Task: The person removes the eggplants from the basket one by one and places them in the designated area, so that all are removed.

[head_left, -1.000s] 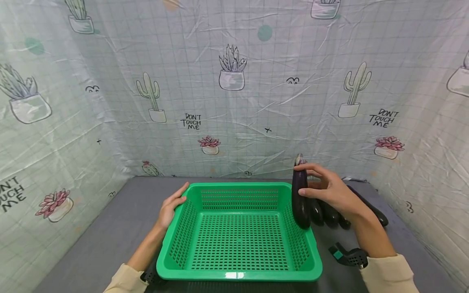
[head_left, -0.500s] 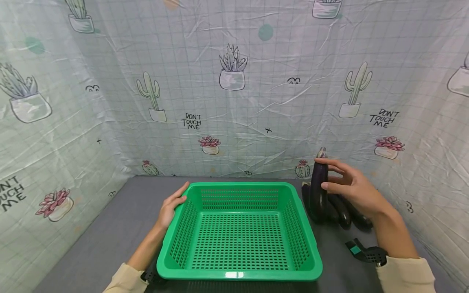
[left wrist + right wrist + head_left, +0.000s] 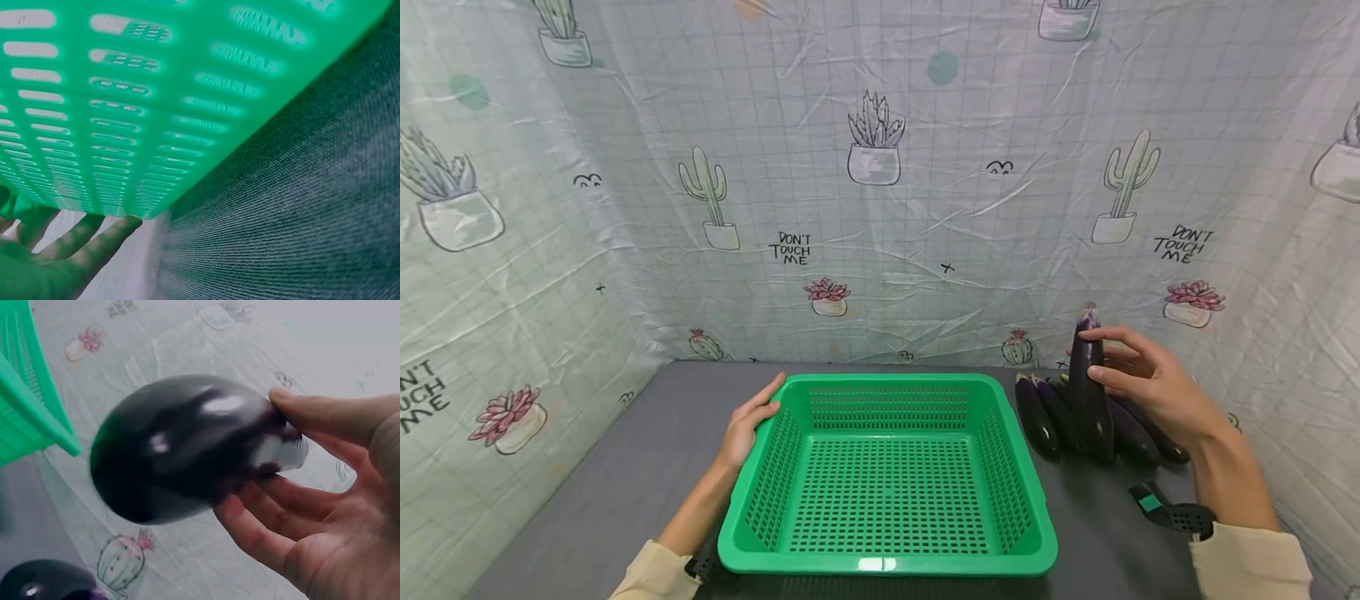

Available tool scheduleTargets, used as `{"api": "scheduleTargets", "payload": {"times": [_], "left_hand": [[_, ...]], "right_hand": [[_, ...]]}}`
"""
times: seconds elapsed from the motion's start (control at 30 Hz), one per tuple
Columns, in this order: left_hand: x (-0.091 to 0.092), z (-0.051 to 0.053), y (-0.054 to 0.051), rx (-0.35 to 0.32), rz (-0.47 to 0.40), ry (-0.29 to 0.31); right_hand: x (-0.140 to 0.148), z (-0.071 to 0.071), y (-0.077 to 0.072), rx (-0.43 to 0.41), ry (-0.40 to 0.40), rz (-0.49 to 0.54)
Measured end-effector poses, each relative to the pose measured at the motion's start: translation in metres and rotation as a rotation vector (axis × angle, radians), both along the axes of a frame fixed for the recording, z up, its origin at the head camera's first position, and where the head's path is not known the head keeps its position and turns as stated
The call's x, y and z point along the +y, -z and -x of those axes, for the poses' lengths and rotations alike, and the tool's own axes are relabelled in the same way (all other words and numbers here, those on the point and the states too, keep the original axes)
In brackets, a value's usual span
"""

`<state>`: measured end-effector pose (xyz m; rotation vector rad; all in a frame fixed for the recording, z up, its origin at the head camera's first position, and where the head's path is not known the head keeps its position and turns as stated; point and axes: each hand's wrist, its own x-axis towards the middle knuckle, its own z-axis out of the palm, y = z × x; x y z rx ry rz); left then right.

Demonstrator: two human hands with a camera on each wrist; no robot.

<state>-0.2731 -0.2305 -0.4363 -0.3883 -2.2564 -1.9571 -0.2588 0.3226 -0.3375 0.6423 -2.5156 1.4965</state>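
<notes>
A dark purple eggplant (image 3: pixel 1088 392) is held near its stem end by my right hand (image 3: pixel 1157 383), between thumb and fingers. It hangs nearly upright, stem up, in front of several other eggplants (image 3: pixel 1037 421) on the table. In the right wrist view the same eggplant (image 3: pixel 181 450) fills the middle, with the thumb on one side and fingers on the other. My left hand (image 3: pixel 747 425) grips the left rim of a green plastic basket (image 3: pixel 887 565). In the left wrist view its fingers (image 3: pixel 94 250) lie against the basket's slotted outer wall.
The grey tabletop (image 3: pixel 625 483) runs left of the basket and in front of the eggplants. A patterned curtain (image 3: pixel 880 225) closes off the back and both sides. A black wrist strap with a teal patch (image 3: pixel 1150 502) hangs below the right wrist.
My right hand has carried the eggplant rightward, from beside the basket's right rim to in front of the other eggplants, which now show more. The left hand and the basket have stayed put.
</notes>
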Motion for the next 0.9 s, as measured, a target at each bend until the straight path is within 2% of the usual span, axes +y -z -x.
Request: {"api": "scheduleTargets", "payload": {"times": [0.23,0.37,0.43,0.47,0.6,0.7,0.8,0.9], "left_hand": [[-0.001,0.000,0.000,0.005,0.000,0.018],[-0.002,0.000,0.001,0.005,0.023,0.027],[-0.002,0.000,0.002,0.008,0.036,0.025],[-0.003,0.000,0.003,0.009,0.044,0.022],[-0.003,0.000,0.004,0.010,0.056,0.013],[-0.003,-0.001,0.004,0.014,0.056,0.008],[-0.003,-0.001,0.003,0.012,0.043,0.012],[-0.003,-0.001,0.002,0.007,0.027,0.013]], "right_hand": [[0.016,0.002,0.005,-0.071,-0.068,0.069],[0.024,0.003,0.006,-0.045,-0.182,0.139],[0.028,0.003,0.007,-0.027,-0.198,0.137],[0.029,0.003,0.007,-0.024,-0.179,0.108],[0.037,0.003,0.010,-0.047,0.004,-0.066],[0.043,0.003,0.012,-0.091,0.098,-0.128],[0.047,0.004,0.013,-0.104,0.133,-0.142],[0.049,0.004,0.016,-0.082,0.141,-0.147]]}}
